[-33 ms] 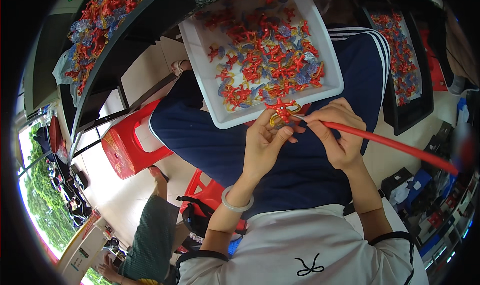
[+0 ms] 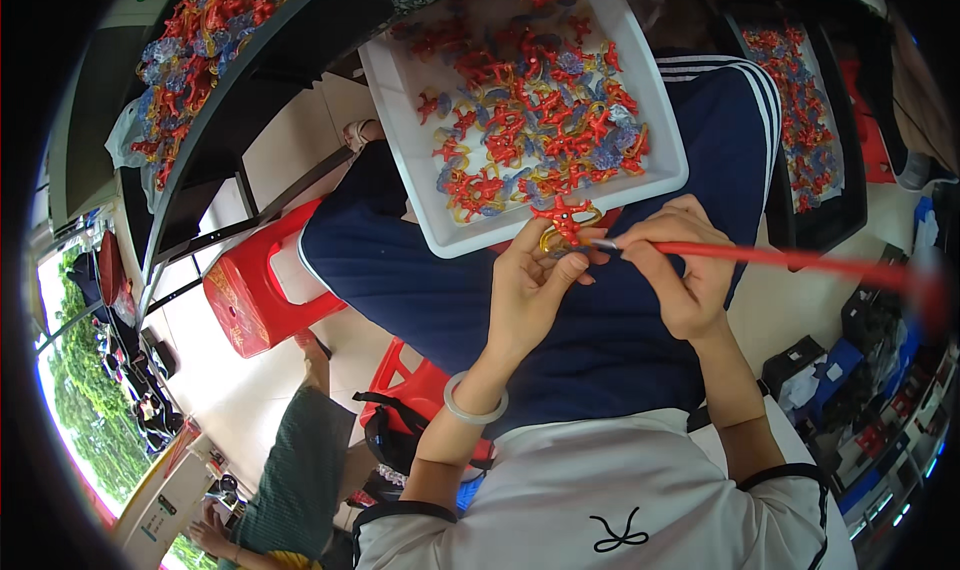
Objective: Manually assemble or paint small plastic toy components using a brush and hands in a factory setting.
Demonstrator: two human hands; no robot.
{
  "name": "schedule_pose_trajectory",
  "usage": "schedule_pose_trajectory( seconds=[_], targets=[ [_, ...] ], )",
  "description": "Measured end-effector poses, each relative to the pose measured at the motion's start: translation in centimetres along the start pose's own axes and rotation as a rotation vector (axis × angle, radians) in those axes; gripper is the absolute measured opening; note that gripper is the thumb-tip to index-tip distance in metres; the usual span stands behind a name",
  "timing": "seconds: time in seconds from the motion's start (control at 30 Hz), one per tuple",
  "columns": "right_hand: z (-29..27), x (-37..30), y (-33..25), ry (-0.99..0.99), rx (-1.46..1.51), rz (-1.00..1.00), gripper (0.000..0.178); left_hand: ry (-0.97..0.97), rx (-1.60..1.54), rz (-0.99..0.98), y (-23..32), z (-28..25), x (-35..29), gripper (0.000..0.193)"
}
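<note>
Between the fingertips of my left hand (image 2: pixel 525 295) is a small glossy red figurine (image 2: pixel 563 218) with a translucent yellow curved part and a bluish part beneath it. My right hand (image 2: pixel 685 280) grips a thin paintbrush (image 2: pixel 790 256) with a long red handle. The brush's tip is at the lower right of the figurine, close to the left fingertips; whether it touches is too small to tell. Both hands are just off the near edge of a white tray (image 2: pixel 398 150), which holds many similar red, yellow and blue figurines (image 2: pixel 540 105).
A second heap of figurines (image 2: pixel 190 60) lies at the upper left, and a dark tray (image 2: pixel 850 195) of them stands at the right. Red plastic stools (image 2: pixel 245 300) are on the left. Another person's arm (image 2: pixel 215 535) shows at the lower left. Boxes (image 2: pixel 795 360) are at the right.
The paintbrush has pivoted in my right hand: its far end has swung away from me and its tip has shifted slightly nearer and right. My left hand and the figurine are nearly still.
</note>
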State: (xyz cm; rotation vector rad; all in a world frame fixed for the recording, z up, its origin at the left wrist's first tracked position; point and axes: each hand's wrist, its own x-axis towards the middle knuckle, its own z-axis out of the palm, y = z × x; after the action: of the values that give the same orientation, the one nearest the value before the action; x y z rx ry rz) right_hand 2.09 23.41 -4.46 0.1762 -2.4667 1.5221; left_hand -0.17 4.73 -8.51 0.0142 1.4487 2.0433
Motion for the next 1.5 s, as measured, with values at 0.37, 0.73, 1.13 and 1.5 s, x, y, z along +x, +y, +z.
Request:
schedule_pose_trajectory(
  seconds=[0.37,0.73,1.13,1.5],
  targets=[
    [-0.2,0.0,0.2,-0.007,-0.050,-0.074,0.009,0.231,0.602,0.137,0.1,0.7,-0.1,0.042],
    [0.3,0.2,0.1,-0.097,0.033,-0.070,0.009,0.295,0.831,0.192,0.2,1.1,-0.4,0.055],
    [-0.1,0.2,-0.4,-0.032,0.015,-0.118,0.008,0.242,0.951,0.179,-0.2,1.3,-0.8,0.051],
    [-0.3,0.0,-0.1,-0.083,0.041,-0.071,0.005,0.212,1.073,0.368,-0.8,0.9,-0.7,0.055]
  ],
)
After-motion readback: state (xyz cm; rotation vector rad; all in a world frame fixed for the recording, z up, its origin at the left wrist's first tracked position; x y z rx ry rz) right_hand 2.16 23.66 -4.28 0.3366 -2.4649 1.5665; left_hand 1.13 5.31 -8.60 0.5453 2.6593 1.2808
